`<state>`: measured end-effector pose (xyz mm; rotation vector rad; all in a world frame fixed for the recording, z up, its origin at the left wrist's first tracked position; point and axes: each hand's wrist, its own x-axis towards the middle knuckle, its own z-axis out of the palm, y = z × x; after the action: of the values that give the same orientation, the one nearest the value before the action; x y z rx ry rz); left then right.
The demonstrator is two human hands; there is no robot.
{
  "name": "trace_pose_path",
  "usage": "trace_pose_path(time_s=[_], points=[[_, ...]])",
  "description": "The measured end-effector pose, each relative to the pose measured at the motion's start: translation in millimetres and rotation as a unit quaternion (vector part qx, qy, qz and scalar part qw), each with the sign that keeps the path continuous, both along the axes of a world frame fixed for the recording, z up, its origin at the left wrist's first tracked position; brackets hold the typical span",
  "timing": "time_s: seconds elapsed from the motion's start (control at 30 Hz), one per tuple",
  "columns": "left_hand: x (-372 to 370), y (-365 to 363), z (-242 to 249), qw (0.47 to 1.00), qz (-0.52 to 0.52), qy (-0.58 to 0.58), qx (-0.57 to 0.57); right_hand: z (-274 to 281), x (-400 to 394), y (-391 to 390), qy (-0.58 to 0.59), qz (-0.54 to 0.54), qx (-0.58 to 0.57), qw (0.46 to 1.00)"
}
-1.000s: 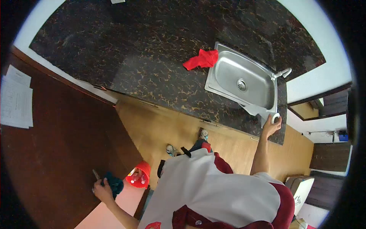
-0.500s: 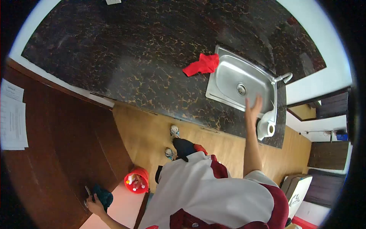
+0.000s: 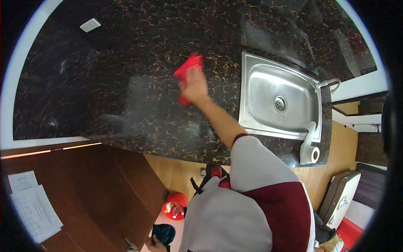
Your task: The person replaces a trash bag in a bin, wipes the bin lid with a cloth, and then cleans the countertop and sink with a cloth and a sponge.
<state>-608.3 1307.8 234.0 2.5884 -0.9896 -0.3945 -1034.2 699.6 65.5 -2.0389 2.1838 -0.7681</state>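
My right hand [image 3: 194, 87] presses a red cloth [image 3: 188, 67] onto the dark marbled countertop [image 3: 147, 113], left of the sink. Motion blurs the fingers, and parts of the cloth stick out on both sides of them. Low in the view, my left hand [image 3: 156, 245] grips a dark green cloth [image 3: 164, 233] beside the brown wooden door. The lower frame edge cuts off most of that hand.
A steel sink [image 3: 283, 94] with a faucet [image 3: 329, 84] is set into the counter. A paper roll [image 3: 310, 154] stands by its near corner. A red bucket [image 3: 175, 205] holding bottles is on the floor. Papers [image 3: 35, 210] are fixed to the brown door [image 3: 105, 193].
My right hand has gone from over the sink to the red cloth, which has shifted left, away from the sink edge. The view has turned, and the left hand sits nearer the bottom edge.
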Motion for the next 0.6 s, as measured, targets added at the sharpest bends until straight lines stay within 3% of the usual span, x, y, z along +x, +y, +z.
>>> trace_pose_path(time_s=[0.03, 0.13, 0.2, 0.27, 0.3, 0.37, 0.43, 0.5, 0.53, 0.57, 0.6], points=[[-12, -20, -6, 0.999, -0.023, 0.028, 0.024, -1, 29, 24, 0.032, 0.053, -0.064, 0.996], [-38, -77, -17, 0.988, -0.024, 0.149, -0.036, 19, 53, 102, 0.017, 0.199, -0.032, 0.979], [-36, -97, -31, 0.991, -0.086, 0.056, -0.085, 19, 1, 123, 0.045, 0.269, -0.001, 0.962], [-15, -98, -57, 0.976, -0.189, -0.054, -0.089, 4, -88, 72, 0.165, 0.173, -0.078, 0.968], [-23, -115, -48, 0.978, -0.186, -0.012, -0.089, 12, -121, 46, 0.097, 0.086, -0.042, 0.991], [-67, -200, -12, 0.977, -0.176, 0.072, -0.092, 12, -159, -8, 0.192, -0.093, -0.122, 0.969], [-92, -256, 0, 0.945, -0.290, 0.064, -0.136, 7, -119, -8, 0.086, -0.046, 0.062, 0.993], [-116, -301, 11, 0.930, -0.316, 0.124, -0.140, 7, -26, 47, 0.162, 0.078, -0.052, 0.982], [-125, -317, 14, 0.921, -0.328, 0.157, -0.143, 4, 20, 74, 0.115, 0.168, 0.039, 0.978], [-129, -327, 17, 0.910, -0.349, 0.172, -0.143, -2, 57, 118, 0.014, 0.198, 0.043, 0.979], [-129, -337, 20, 0.898, -0.371, 0.187, -0.142, -1, 54, 130, 0.032, 0.229, 0.047, 0.972]])
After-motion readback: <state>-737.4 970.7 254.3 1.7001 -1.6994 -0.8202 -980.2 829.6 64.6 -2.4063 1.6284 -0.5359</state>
